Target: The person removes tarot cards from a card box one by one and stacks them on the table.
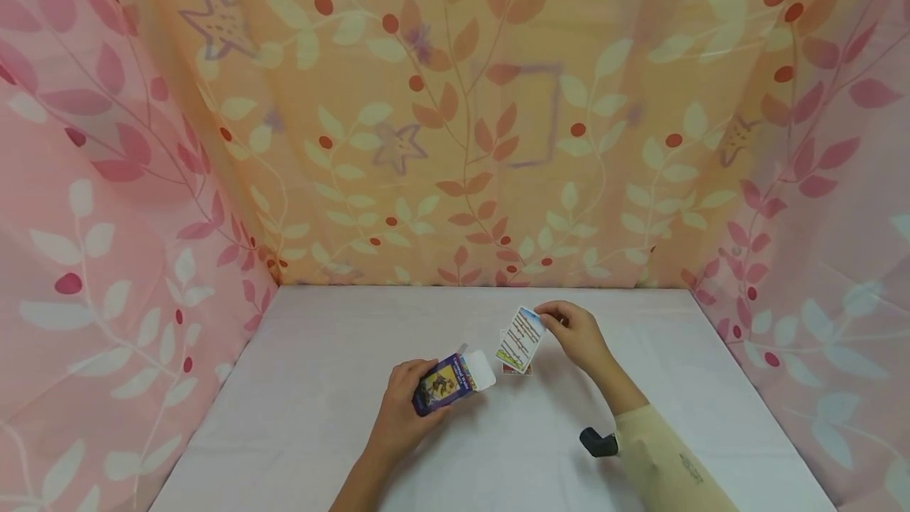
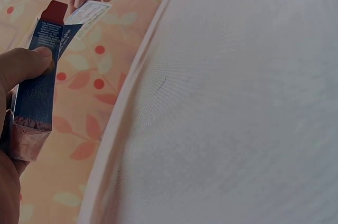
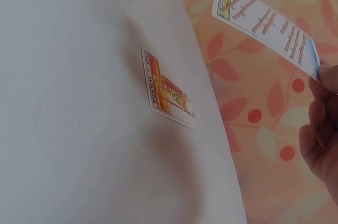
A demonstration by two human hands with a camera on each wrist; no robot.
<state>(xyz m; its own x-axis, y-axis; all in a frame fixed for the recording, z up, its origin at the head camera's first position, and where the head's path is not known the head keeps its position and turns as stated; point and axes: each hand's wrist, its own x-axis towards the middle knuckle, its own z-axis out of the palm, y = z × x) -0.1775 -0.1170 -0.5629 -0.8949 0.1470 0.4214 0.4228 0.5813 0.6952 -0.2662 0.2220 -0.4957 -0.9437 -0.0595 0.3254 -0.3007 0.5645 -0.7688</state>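
Note:
My left hand grips a small dark blue-purple card box with a picture on its front. The white flap at its end stands folded out, towards the right. Between thumb and fingers, my right hand pinches one corner of a tarot card, held tilted above the table. The right wrist view shows several brown wands on that card's face. Below it a second tarot card lies face up on the table, partly covered by the held card in the head view.
A white cloth covers the table. Leaf-patterned curtains close it in at the back and on both sides. Beside the right sleeve is a small black object.

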